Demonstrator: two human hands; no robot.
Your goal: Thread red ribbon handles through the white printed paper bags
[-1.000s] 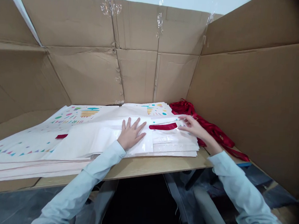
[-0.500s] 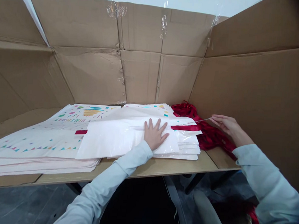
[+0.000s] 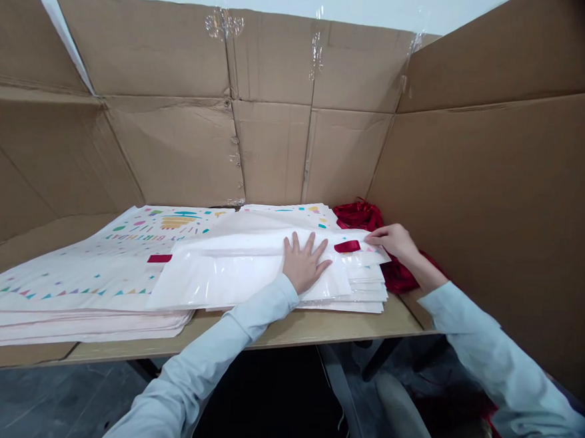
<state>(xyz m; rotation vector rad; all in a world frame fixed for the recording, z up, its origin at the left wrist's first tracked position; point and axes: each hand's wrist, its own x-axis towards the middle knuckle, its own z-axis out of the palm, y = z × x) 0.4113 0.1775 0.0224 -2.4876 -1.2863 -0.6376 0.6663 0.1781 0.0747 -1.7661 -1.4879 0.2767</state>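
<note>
So I'm watching somebody work at a tabletop [image 3: 345, 328] boxed in by cardboard. The white folded piece [image 3: 188, 282] being worked on is mid-frame, its left end lapping over a printed stack [image 3: 73, 274] and its right part on top of a smaller white stack [image 3: 370, 298].

The left hand [image 3: 305, 263] is flat on the white piece, fingers spread, gripping nothing. The right hand [image 3: 394, 243] has its fingertips drawn together at the right end of it, just beside a short red ribbon [image 3: 347, 247]. Can't tell from here what's between them, if anything. Another red tab [image 3: 159, 258] pokes out at the left end.

Room-wise: there's a bare strip of table along the front edge, which runs from lower left to right of centre. Right side's tighter, with a red ribbon pile [image 3: 357, 214] against the corner and the cardboard wall [image 3: 493, 213] rising beyond the right arm. Above the hands it's open air in front of the back panel [image 3: 267, 147].

As for writing, I can make out BIRTHDAY in coloured letters on the printed stack, near a striped cake picture [image 3: 178, 221], with little coloured triangles lower down. The lettering before it is partly lost to the angle.
</note>
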